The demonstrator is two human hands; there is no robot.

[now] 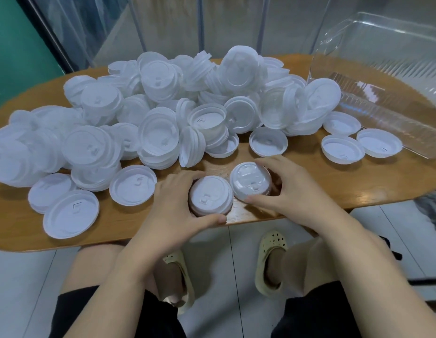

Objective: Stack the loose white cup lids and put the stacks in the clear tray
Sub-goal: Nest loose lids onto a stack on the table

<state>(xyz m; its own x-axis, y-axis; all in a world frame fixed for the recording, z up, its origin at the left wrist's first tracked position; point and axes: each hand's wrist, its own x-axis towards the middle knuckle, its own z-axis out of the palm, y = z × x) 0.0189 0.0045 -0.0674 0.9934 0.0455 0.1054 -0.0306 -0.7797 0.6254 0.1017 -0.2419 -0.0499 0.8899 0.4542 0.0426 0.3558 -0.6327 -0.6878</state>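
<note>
A big heap of loose white cup lids [163, 101] covers the back and left of the wooden table [358, 186]. My left hand [173, 206] grips a white lid [209, 195] near the front edge, fingers and thumb curled round its rim. My right hand [285, 189] holds a second lid [251, 182], tilted and touching the first on its right. The clear tray [382, 93] lies at the far right of the table with no lids visible in it.
Single lids lie flat on the table: three at the right by the tray [342, 148], one in the middle [268, 141], several at the front left [70, 217]. Below the table edge are my knees and two yellow shoes [270, 262] on a tiled floor.
</note>
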